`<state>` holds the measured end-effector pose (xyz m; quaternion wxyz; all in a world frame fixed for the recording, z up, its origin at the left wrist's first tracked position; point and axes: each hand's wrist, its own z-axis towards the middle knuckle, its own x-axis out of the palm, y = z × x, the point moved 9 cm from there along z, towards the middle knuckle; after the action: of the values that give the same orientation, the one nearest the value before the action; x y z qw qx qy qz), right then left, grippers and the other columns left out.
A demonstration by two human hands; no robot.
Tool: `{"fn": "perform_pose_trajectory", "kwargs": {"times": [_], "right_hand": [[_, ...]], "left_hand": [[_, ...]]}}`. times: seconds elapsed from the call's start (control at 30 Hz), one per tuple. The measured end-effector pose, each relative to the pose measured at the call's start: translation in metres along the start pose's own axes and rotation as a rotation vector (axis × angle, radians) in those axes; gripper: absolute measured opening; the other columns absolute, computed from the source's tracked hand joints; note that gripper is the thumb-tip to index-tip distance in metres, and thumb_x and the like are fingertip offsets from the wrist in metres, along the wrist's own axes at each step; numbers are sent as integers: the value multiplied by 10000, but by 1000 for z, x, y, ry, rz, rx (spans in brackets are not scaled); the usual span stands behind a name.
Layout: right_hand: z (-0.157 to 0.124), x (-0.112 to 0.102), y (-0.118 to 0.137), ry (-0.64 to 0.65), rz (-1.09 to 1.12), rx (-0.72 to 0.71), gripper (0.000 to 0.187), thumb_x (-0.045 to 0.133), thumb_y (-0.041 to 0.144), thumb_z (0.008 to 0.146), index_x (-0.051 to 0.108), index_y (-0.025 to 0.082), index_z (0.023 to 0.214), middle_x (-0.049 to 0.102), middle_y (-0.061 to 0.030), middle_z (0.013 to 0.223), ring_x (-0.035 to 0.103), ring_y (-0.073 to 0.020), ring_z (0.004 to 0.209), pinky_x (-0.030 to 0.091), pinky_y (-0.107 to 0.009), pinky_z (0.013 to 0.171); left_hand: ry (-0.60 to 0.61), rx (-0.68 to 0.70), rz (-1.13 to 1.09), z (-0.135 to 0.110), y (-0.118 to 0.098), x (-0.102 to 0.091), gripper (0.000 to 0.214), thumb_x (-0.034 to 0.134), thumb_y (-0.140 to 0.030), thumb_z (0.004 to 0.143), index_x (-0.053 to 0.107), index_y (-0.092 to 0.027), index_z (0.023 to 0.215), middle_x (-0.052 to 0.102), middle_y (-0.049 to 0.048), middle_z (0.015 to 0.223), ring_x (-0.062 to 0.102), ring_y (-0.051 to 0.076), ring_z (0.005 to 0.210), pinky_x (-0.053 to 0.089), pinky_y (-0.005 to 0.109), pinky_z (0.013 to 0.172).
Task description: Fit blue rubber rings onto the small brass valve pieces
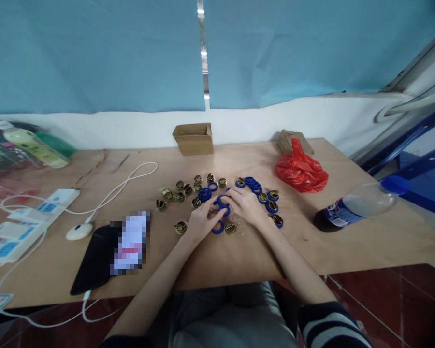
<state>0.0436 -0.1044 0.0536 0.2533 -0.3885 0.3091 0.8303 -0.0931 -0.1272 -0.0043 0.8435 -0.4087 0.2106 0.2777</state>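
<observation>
My left hand [204, 220] and my right hand [243, 205] meet over the middle of the table, fingers closed around a blue ring [222, 202]. Whether a metal piece is inside that ring, I cannot make out. Just below my fingers lie another loose blue ring [218, 227] and a brass-coloured round metal piece [231, 228] with a raised bar. Several similar metal pieces [180, 197] without rings are scattered to the left. A cluster of blue rings [204, 194] sits beyond my left hand. To the right, several metal pieces [272, 207] have blue rings around them, near overlapping blue rings [253, 184].
An open cardboard box [195, 144] stands at the back by the wall. At right are a red plastic bag [301, 171], a brown package [293, 142] and a cola bottle [362, 205]. A power strip [32, 224], white cables, a black tablet-like slab [94, 261] and a phone [132, 241] lie left.
</observation>
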Motion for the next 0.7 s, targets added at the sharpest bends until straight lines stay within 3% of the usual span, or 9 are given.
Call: {"fn": "perform_pose_trajectory", "kwargs": {"times": [0.23,0.37,0.47,0.6,0.7], "right_hand": [[-7,-88,-45,-277,-152,249,276,484,376,1025,682,198,951,715,-70,908,653,-181,780,458,-271,722],[-27,-119,-63,-205,-309,395,281,484,384,1011,673,191,934,713,-74,883,647,-191,750,393,-268,630],[-51,-126,-74,-59,-519,546,232,521,362,983,664,200,901,717,-72,866,636,-203,714,299,-271,561],[-88,-116,-86,190,-683,720,214,539,326,967,658,188,855,715,-86,827,626,-200,659,228,-277,539],[-108,-111,-91,227,-729,804,222,517,309,972,666,171,883,713,-104,813,643,-210,662,230,-280,535]], "left_hand": [[-20,84,71,5,-11,-5,150,546,-246,970,676,-203,1032,735,49,909,690,171,810,569,302,786],[-100,123,151,10,-16,-18,150,559,-193,941,695,-212,1002,719,74,951,653,226,938,538,386,899],[-160,78,208,12,-8,-24,219,575,-173,916,686,-221,1099,696,100,1104,623,261,1080,486,446,1004],[-138,-35,324,9,15,-16,325,597,-199,885,635,-183,1208,635,174,1246,572,341,1188,440,531,1040],[-84,-97,349,5,28,-7,374,619,-218,859,598,-143,1225,626,211,1219,581,370,1164,466,540,1000]]}}
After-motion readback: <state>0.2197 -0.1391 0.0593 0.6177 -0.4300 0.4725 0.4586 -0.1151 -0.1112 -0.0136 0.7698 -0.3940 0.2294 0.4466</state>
